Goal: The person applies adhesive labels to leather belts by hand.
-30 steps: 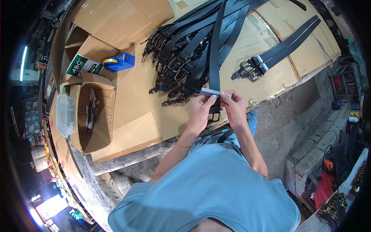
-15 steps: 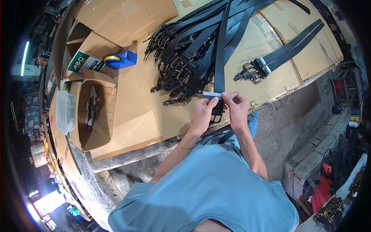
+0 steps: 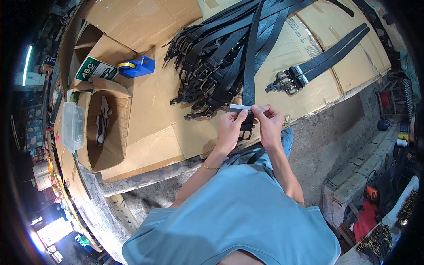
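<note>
A black belt (image 3: pixel 250 79) runs down the cardboard-covered table toward me, its metal buckle (image 3: pixel 245 134) at the near edge. Across it, just above the buckle, lies a narrow white-grey strip (image 3: pixel 236 107). My left hand (image 3: pixel 229 131) pinches the strip's left part against the belt, thumb on top. On the other side, my right hand (image 3: pixel 270 126) pinches the strip's right part between thumb and fingers. The fingertips beneath the belt are mostly hidden. To the right rest folded belts (image 3: pixel 324 57) with white bands near their buckles.
A heap of black belts (image 3: pixel 212 66) spreads beyond my hands. Left of it stand a blue tape dispenser (image 3: pixel 142 68), an open cardboard box (image 3: pixel 117 145) with scraps inside, and a clear plastic container (image 3: pixel 73 127). The table's cardboard edge (image 3: pixel 145 170) runs close to my body.
</note>
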A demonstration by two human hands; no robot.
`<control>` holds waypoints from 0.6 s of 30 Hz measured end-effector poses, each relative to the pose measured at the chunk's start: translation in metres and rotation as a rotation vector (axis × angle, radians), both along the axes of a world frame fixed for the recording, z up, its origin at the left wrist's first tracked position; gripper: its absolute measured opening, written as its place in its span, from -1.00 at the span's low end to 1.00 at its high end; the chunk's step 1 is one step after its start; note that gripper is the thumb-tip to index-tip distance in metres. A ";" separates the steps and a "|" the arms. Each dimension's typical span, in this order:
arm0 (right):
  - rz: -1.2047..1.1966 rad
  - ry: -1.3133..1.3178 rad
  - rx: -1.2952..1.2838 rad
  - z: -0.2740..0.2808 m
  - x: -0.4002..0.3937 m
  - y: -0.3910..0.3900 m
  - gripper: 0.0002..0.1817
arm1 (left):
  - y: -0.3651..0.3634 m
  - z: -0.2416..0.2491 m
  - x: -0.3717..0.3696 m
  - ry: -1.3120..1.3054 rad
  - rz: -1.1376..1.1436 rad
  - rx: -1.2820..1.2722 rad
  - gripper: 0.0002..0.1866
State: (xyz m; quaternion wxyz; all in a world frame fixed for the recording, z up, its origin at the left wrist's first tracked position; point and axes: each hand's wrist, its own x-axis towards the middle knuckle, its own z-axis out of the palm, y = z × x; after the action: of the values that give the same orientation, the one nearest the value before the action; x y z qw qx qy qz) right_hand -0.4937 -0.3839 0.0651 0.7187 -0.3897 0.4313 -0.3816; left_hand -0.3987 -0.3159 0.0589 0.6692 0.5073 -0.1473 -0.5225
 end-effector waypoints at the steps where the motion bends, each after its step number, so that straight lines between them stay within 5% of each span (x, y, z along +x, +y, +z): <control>1: 0.000 0.000 0.000 -0.001 0.000 0.000 -0.86 | 0.000 0.002 0.000 0.002 0.002 0.000 -0.73; 10: 0.068 -0.250 0.165 -0.002 -0.004 -0.003 -0.96 | -0.001 -0.001 0.001 -0.035 0.060 -0.026 -0.74; 18: 0.040 -0.101 0.050 -0.005 -0.001 0.000 -0.72 | 0.000 -0.001 -0.001 -0.046 0.059 -0.008 -0.75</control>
State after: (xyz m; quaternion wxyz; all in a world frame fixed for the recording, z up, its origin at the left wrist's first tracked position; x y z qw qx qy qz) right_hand -0.4950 -0.3843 0.0601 0.7563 -0.3605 0.3962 -0.3755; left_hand -0.4001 -0.3160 0.0576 0.6828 0.5206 -0.1500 -0.4901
